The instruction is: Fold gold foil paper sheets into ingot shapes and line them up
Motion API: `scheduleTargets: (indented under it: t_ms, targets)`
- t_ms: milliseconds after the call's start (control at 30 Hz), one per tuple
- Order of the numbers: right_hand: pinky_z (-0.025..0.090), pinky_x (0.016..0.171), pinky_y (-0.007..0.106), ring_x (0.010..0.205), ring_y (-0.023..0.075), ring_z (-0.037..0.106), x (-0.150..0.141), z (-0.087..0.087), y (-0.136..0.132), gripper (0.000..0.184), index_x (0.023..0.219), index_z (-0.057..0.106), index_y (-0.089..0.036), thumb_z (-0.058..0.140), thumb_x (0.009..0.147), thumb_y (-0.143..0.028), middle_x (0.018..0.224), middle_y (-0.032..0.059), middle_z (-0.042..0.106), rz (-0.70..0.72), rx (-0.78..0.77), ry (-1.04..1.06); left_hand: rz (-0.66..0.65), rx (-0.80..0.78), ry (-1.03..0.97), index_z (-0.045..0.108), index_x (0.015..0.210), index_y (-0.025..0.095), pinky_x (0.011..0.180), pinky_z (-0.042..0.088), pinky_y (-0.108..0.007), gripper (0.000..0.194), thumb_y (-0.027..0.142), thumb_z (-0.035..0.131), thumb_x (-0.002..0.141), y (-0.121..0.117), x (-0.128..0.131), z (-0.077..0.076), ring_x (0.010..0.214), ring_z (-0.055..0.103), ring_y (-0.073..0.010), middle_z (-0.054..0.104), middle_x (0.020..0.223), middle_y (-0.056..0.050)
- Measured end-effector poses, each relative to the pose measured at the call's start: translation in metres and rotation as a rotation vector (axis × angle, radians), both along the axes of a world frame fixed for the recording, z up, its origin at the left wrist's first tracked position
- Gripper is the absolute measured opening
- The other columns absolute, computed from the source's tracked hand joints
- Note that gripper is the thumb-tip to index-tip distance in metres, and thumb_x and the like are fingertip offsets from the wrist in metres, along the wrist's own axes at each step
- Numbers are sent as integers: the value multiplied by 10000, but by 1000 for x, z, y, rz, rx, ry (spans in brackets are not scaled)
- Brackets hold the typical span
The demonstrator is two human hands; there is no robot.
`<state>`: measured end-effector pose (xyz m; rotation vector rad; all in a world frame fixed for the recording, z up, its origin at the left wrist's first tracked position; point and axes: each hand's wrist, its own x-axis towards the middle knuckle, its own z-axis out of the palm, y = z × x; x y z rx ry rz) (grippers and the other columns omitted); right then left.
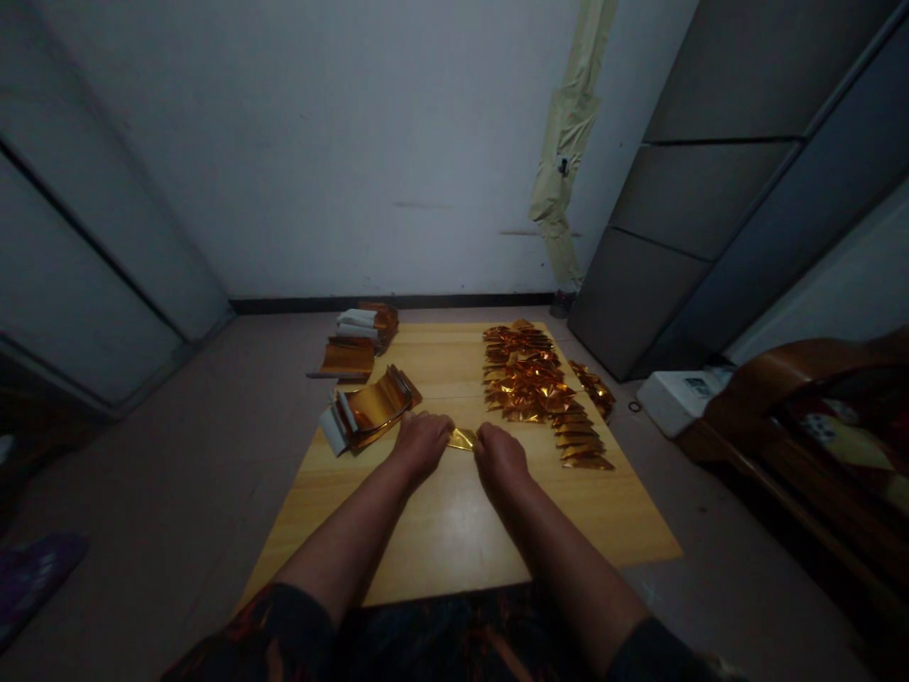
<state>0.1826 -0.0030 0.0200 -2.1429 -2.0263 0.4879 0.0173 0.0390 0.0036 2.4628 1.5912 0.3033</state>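
Observation:
A small folded piece of gold foil paper (463,439) is stretched between my two hands, just over the middle of the wooden table (426,530). My left hand (424,443) is closed on its left end, and my right hand (501,455) grips the right end. The fingers hide both ends of the piece. Left of my left hand lies a curled stack of gold foil sheets (375,405) with pale undersides. Beyond my right hand, many folded gold foil pieces (529,374) sit in overlapping rows, one row reaching toward me.
More foil sheets (347,358) and a pale-backed bundle (365,324) lie at the table's far left corner. Further folded pieces (593,386) show past the right edge. A grey cabinet (653,227), a white box (682,398) and a wooden seat (767,426) stand on the right.

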Motion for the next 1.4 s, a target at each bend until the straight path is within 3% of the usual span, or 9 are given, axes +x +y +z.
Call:
scheduleTargets:
  t_ms: [300,533,833,1133,1267,1400]
  targets:
    - [248,607,271,793,171,578,-1,1,0,152,989,594,-218,473,936,-295,930,45,662,-10,1,18,-25,11,14,639,898,239,813,291,-382,165,249,477,873,3,1,5,863,595,-228,695,850,-46]
    - [216,580,265,745,158,559,2,-4,-1,130,1012,568,-245,517,900,-285,918,13,640,-20,41,39,-100,60,74,644,881,247,760,270,-383,294,321,369,956,0,1,5,808,571,-232,664,800,-63]
    - [244,580,263,717,127,523,12,-13,-8,215,949,617,-244,411,982,-295,968,12,590,136,114,-55,-85,130,-6,674,943,280,759,267,-372,228,289,447,939,-3,-6,-14,887,535,-219,633,849,-47]
    - [334,646,253,971,168,519,21,-6,-18,196,955,648,-229,458,965,-270,1033,52,592,323,168,-159,-192,243,-90,691,1004,263,826,286,-401,227,200,524,863,-12,-14,-16,941,487,-215,607,935,-53]
    - [338,670,257,950,164,530,18,-3,-16,247,893,667,-213,446,967,-296,995,53,607,292,165,-112,-148,191,-111,718,967,287,843,291,-406,219,331,517,892,-13,-12,-11,951,489,-217,617,919,-41]
    - [307,626,260,857,151,560,9,0,-10,221,866,678,-209,482,924,-294,947,44,628,113,105,-22,-21,122,-148,735,804,269,849,300,-407,226,376,550,876,-6,-7,-14,961,511,-218,644,905,-29]
